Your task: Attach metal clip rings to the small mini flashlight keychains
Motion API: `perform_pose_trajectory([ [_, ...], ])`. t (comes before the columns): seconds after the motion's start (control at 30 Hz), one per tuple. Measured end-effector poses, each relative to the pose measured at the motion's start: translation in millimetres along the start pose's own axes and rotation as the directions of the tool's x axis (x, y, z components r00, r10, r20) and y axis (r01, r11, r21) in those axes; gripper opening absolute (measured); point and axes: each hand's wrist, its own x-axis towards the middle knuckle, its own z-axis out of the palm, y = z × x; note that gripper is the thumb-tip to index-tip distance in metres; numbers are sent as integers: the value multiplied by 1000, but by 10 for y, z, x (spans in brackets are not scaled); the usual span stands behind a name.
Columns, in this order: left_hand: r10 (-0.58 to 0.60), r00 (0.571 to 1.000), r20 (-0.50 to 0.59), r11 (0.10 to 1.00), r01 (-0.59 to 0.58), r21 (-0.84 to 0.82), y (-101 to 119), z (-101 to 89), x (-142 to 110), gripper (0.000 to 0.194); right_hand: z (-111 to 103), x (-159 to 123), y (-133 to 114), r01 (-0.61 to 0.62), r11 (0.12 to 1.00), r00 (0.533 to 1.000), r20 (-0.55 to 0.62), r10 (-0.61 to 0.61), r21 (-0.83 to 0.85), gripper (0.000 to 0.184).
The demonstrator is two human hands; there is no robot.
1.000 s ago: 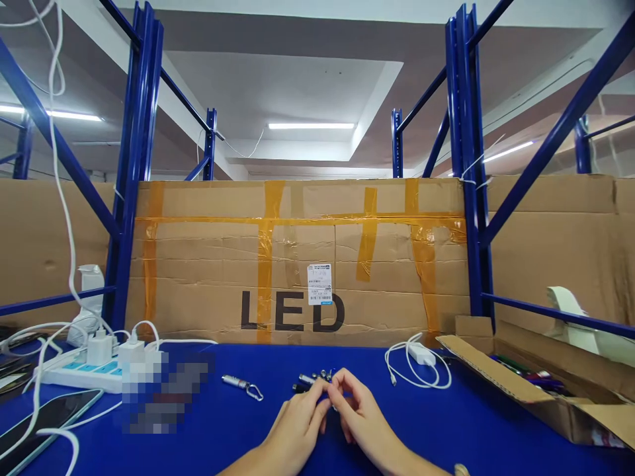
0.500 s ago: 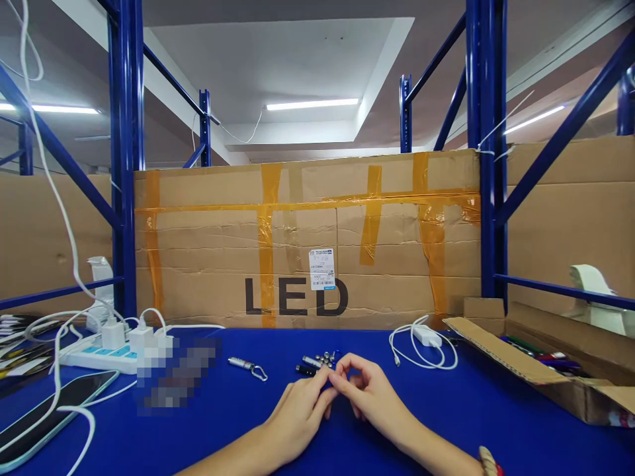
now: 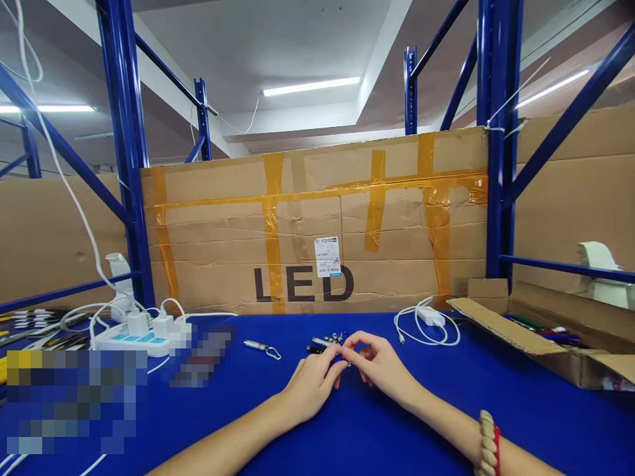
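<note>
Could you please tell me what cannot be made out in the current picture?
All in the head view:
- Anything small pinched between the left hand and right hand: hidden by the fingers.
- The fine print on the white label: too small.
- The open cardboard box: bottom hidden by its wall, right end cut off by the edge.

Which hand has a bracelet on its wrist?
The right hand: a pale beaded bracelet and a red band sit at its wrist. The left hand shows neither.
</note>
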Motion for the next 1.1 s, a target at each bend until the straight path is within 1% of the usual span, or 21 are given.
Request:
perform_pose_trajectory([
  [0.13, -37, 999, 14, 999, 36, 26, 19, 0, -7, 14, -8, -1, -15, -13, 1000, 1000, -17, 13, -27, 42],
  [0.23, -44, 999, 25, 999, 43, 33, 21, -1, -15, 14, -16, 7, -7, -21, 999, 999, -27, 20, -46, 43],
  [0.37, -70, 997, 33, 996, 68, 51, 23, -1, -9, 17, -13, 26, -3, -36, 998, 999, -38, 34, -42, 44],
  [0.47, -72, 997, 17, 995, 71, 64, 19, 5, -1, 17, -15, 37, -1, -34, 999, 999, -35, 32, -38, 44],
  [0.6, -60, 998, -16, 998, 61, 28, -20, 18, 9, 18, -35, 46, 22, -32, 999, 998, -55, 31, -25, 45],
  [0.7, -77, 996, -41, 996, 78, 35, -36, 17, 14, 16, -50, 53, 39, -41, 999, 996, -80, 40, -8, 44],
  [0.8, -85, 995, -59, 995, 88, 44, -22, 10, 10, 14, -56, 55, 37, -49, 999, 996, -78, 49, -2, 43],
  [0.93, -65, 995, -69, 997, 67, 27, -8, 7, -2, 14, -60, 53, 26, -40, 999, 997, -58, 42, 35, 42],
  [1.1, -2, 998, -62, 1000, 1, -9, -16, 0, 5, 17, -70, 71, 44, -43, 998, 998, -33, 45, 55, 43],
])
